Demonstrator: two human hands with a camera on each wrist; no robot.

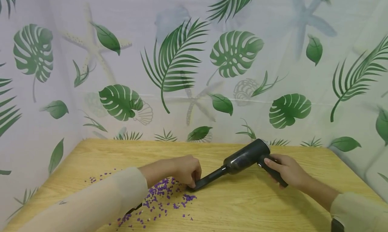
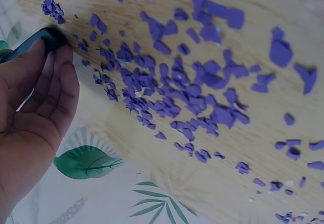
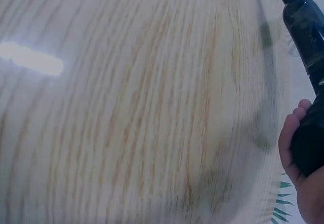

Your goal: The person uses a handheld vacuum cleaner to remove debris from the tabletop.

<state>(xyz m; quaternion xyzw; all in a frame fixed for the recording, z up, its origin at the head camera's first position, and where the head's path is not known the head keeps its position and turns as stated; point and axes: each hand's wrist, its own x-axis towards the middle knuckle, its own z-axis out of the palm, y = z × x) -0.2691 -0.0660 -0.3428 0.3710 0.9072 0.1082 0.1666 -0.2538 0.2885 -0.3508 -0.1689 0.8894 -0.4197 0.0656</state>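
A black handheld vacuum cleaner (image 1: 246, 156) with a long narrow nozzle (image 1: 212, 178) slants down to the left over the table. My right hand (image 1: 288, 169) grips its handle; in the right wrist view the fingers (image 3: 288, 138) curl round the dark grip. At the other end, my left hand (image 1: 188, 171) pinches the nozzle close to its tip, thumb against fingers, as the left wrist view also shows. Purple scraps (image 2: 167, 89), small and irregular, lie scattered under and beside my left forearm. A small heap of scraps (image 1: 189, 197) sits right by the nozzle tip.
The wood-grain table (image 1: 242, 205) stretches out under both arms. Behind it and at the sides hangs a pale cloth (image 1: 188, 124) printed with green leaves and starfish. More loose scraps (image 1: 104, 174) are strewn toward the table's left side.
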